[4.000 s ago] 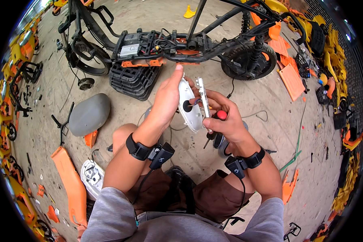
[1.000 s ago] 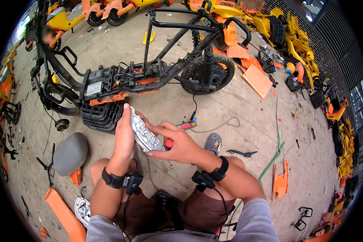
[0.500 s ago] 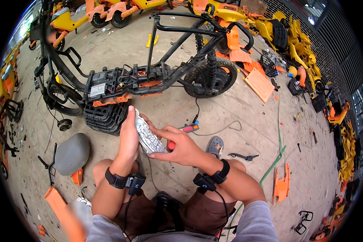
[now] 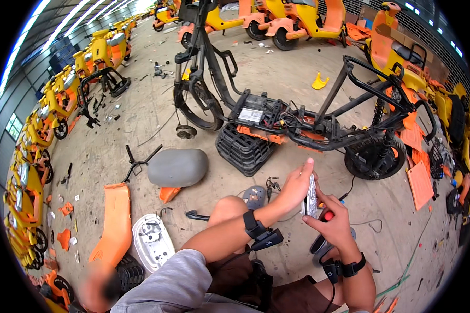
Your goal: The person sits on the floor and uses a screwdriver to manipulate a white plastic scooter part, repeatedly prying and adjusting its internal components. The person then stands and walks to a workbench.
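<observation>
The left hand (image 4: 297, 185) holds a silver-faced panel (image 4: 309, 199) from its left side, thumb pointing up. The right hand (image 4: 334, 219) grips the same panel from its right side, thumb near the lower end, and also retains a red-ended tool (image 4: 328, 215), mostly hidden in the grasp. The panel stands steeply between both hands, seen nearly edge-on, above the floor (image 4: 136, 120) and in front of a stripped scooter frame (image 4: 326, 142).

A black strap-on unit (image 4: 266, 239) is fitted at the left wrist; a matching one is at the right wrist.

A black crate (image 4: 245, 151) sits beneath the forward part of the frame. Left of the crate lies a grey seat (image 4: 177, 168), with a small orange piece (image 4: 169, 194) at its lower edge. Nearer the person, a white shell (image 4: 154, 242) lies with its inside showing, just right of a long orange panel (image 4: 115, 219).
</observation>
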Demonstrator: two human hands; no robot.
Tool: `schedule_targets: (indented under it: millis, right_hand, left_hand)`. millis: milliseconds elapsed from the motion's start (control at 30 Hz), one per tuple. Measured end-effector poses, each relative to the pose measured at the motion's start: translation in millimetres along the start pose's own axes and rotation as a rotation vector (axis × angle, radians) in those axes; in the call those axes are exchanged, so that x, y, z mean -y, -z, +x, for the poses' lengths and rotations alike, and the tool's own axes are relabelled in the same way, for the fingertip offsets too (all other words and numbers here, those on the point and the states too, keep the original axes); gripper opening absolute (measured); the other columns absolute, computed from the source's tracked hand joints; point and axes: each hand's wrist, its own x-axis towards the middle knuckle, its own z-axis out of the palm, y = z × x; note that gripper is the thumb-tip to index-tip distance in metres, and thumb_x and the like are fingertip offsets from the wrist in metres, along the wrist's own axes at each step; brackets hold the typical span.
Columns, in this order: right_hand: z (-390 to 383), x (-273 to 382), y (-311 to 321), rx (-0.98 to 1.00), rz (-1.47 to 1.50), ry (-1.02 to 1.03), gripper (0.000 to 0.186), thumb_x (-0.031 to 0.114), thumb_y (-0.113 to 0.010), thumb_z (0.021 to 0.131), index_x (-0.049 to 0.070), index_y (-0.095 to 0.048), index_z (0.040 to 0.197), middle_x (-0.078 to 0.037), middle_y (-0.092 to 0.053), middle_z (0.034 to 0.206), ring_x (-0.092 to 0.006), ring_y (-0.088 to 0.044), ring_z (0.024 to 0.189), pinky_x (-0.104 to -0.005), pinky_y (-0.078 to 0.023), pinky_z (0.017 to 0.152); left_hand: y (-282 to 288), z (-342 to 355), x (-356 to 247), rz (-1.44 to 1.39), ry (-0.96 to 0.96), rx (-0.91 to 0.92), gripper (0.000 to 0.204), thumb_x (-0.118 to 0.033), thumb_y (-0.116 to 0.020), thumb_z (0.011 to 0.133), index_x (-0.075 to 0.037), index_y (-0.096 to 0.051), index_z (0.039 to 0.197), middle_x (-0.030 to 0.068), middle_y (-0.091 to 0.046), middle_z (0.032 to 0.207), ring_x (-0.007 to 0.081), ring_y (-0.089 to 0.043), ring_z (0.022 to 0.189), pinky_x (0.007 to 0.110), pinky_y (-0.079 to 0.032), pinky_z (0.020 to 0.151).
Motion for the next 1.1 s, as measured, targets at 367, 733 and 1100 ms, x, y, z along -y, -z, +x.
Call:
schedule_targets:
  millis: [367, 733, 1100]
  right_hand:
    - [0.6, 1.1, -0.8, -0.007, 0.000, -0.041, 0.071, 0.015, -0.085, 0.065, -0.001, -0.057, 0.129, -0.008, -0.060, 0.095, -0.0155, -0.056, 0.086, -0.0267, -0.045, 0.076]
    - [1.6, 5.1, 3.0, -0.051, 0.429, -0.214, 0.062, 0.009, -0.076, 0.075, 0.001, -0.054, 0.133, -0.004, -0.057, 0.099, -0.0024, -0.052, 0.058, -0.0190, -0.043, 0.050]
    - [5.4, -6.4, 18.3, -0.118, 0.738, -0.285, 0.053, 0.011, -0.065, 0.083, -0.005, -0.052, 0.132, -0.008, -0.062, 0.097, -0.0101, -0.054, 0.058, -0.0231, -0.044, 0.049]
  left_hand:
    - [-2.7, -0.8, 1.9, -0.019, 0.026, 0.005, 0.055, -0.053, -0.039, 0.100, -0.002, -0.054, 0.085, 0.0074, -0.059, 0.070, 0.0145, -0.059, 0.062, 0.027, -0.048, 0.057]
    - [-1.2, -3.3, -11.2, 0.095, 0.006, 0.040, 0.047, -0.049, -0.046, 0.098, -0.004, -0.058, 0.095, 0.0053, -0.063, 0.080, 0.0124, -0.062, 0.070, 0.025, -0.048, 0.064]
    - [-0.5, -12.6, -25.7, 0.165, 0.036, 0.357, 0.047, -0.041, -0.050, 0.099, 0.001, -0.056, 0.119, 0.0062, -0.063, 0.107, 0.0133, -0.058, 0.097, 0.029, -0.046, 0.085]
